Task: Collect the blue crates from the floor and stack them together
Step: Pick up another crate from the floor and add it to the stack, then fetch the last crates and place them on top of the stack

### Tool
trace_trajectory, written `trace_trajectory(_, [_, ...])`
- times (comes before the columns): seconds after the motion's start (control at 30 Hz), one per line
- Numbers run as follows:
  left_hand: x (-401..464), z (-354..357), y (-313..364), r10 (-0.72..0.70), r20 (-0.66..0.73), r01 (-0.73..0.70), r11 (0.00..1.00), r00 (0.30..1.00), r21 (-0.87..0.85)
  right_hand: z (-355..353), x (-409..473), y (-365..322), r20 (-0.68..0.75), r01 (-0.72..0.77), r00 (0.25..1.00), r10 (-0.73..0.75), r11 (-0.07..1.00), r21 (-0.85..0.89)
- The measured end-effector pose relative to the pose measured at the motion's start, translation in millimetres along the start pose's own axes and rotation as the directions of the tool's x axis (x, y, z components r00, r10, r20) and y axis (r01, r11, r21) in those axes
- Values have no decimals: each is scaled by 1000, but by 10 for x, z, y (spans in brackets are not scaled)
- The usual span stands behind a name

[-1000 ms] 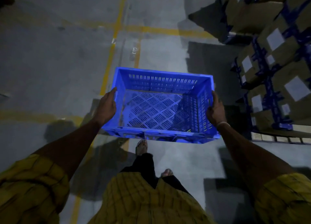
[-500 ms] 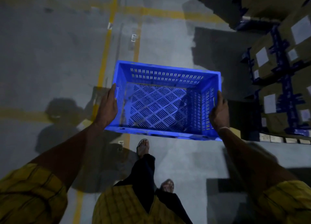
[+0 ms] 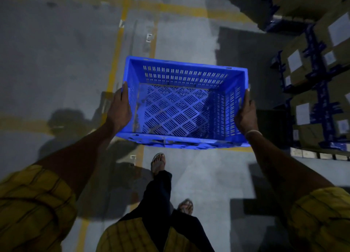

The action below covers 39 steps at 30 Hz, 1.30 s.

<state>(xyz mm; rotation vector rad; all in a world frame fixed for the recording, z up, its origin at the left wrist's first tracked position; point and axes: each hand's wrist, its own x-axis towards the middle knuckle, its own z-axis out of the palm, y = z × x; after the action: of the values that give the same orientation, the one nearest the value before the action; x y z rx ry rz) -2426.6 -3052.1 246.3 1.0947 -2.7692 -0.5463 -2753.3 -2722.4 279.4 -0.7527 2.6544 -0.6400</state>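
Nearest, the person's sandalled foot steps forward on the grey floor. Just beyond it, the blue crate hangs in the air between the two hands, empty, its long axis running left to right. Left hand grips the left short wall, right hand grips the right one, fingers hidden outside. Neither hand is nearer. No stack shows yet; farther right stand shelves of cardboard boxes.
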Motion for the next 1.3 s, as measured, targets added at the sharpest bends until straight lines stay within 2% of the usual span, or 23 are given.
trace_trajectory(0.07, [-102,-42,88,-15,68,6,991,998,133,5,-157,35,19,29,999,-28,999,-23])
trace_trajectory(0.17, [-338,12,240,95,120,-125,954,988,274,114,-484,97,3,56,998,-56,983,-176])
trace_trajectory(0.3, [-483,112,321,125,81,-144,941,989,306,208,-650,99,-70,60,994,-81,965,-256])
trace_trajectory(0.43, [-396,93,308,161,59,-171,940,985,294,190,-539,94,-84,83,990,-113,948,-307])
trace_trajectory(0.67, [-377,93,309,193,51,-199,922,980,333,202,-503,165,-75,152,981,-180,948,-279])
trace_trajectory(0.77, [-380,29,315,212,137,-242,935,967,259,179,-493,165,-3,167,984,-177,935,-312])
trace_trajectory(0.87, [-480,-93,377,158,253,-196,971,954,135,23,-549,132,141,142,985,-103,941,-306])
trace_trajectory(0.93, [-626,-213,535,120,294,-143,988,948,57,-123,-640,110,255,80,967,-24,973,-215])
trace_trajectory(1.0, [-835,-319,769,141,311,-135,990,940,-38,-241,-848,97,309,-41,949,65,996,-83])
trace_trajectory(1.07, [-1032,-422,1048,201,327,-159,976,923,-149,-316,-1122,122,304,-107,948,94,994,26])
trace_trajectory(1.2, [-1285,-415,1547,336,351,-233,924,874,-305,-404,-1696,226,153,-137,982,108,971,196])
trace_trajectory(1.3, [-1312,-410,1903,422,367,-279,881,829,-382,-476,-2111,320,119,-212,975,186,941,264])
